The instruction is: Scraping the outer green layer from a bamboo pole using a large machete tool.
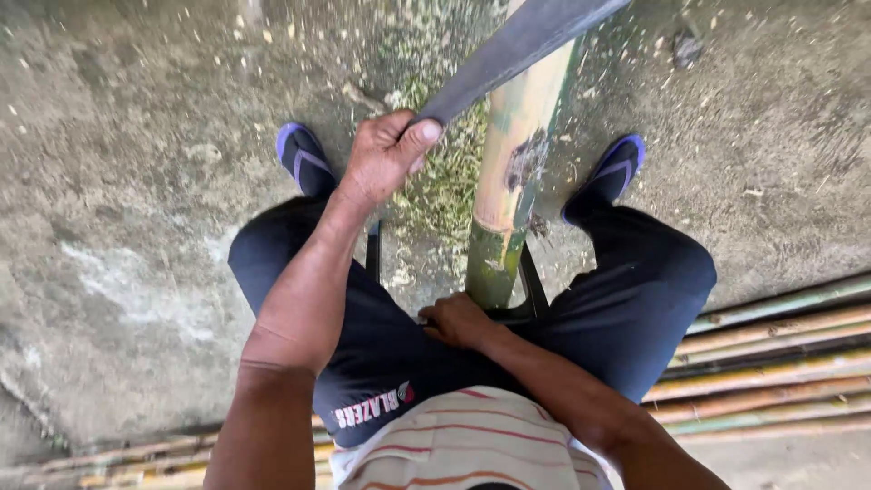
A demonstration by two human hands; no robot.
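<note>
Bamboo pole [517,136] slanting out between the knees. Right hand [458,319] curled at its lower end, grip unclear. Left hand [390,154] clenched on a broad blade [517,41] raised alongside. Shaving the pole, seemingly — next stroke calls for a braced pole, fingers kept low.

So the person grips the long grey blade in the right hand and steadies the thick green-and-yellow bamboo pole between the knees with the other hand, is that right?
Not quite. The head view shows the long grey blade gripped in the left hand, not the right. The right hand steadies the near end of the thick green-and-yellow bamboo pole between the knees; the rest stands.
</note>
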